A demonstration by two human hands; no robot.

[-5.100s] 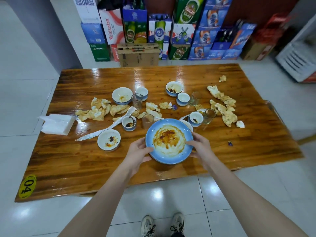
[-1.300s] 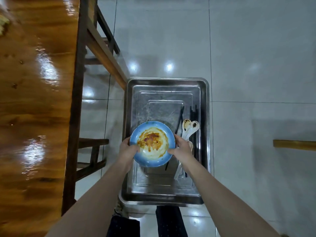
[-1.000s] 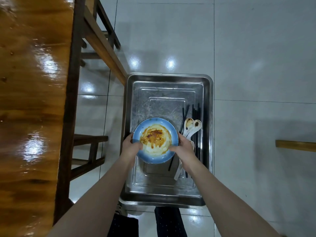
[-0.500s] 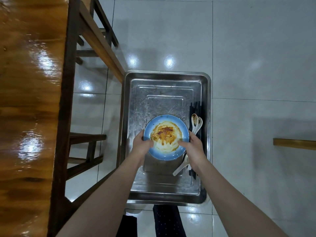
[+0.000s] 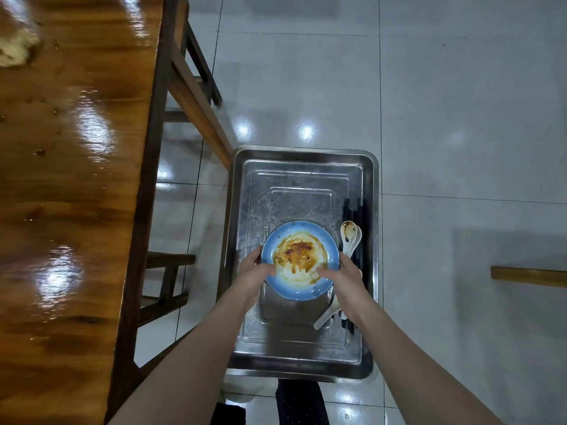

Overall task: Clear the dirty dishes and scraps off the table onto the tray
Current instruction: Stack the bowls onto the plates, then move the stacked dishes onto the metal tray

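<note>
We hold a blue plate (image 5: pixel 299 256) smeared with orange-brown sauce in both hands over a metal tray (image 5: pixel 277 167) that sits low in the middle of the frame. Our left hand (image 5: pixel 255 273) grips the plate's left edge and our right hand (image 5: pixel 348 276) grips its right edge. On each side the thumb lies over the rim onto the inner face, and the fingers (image 5: pixel 255 258) curl around the edge and under it. The plate is over the lower middle of the tray, a little toward its right side. We cannot tell whether its base touches the metal or hangs just above it.

Just right of the plate, two white spoons (image 5: pixel 349 237) lie nested in the tray with their stained bowls toward the top of the frame. Their handles run down under our right wrist. Beside them, along the tray's right wall, lies a bundle of black chopsticks (image 5: pixel 356 210). The rest of the tray floor is bare, scratched metal.

The glossy wooden table (image 5: pixel 67 179) fills the left side of the frame, and a pale scrap (image 5: pixel 15 49) lies on it in the upper left corner. A wooden bench (image 5: pixel 196 96) stands between the table and the tray. Pale floor tiles (image 5: pixel 445 118) fill the right side.
</note>
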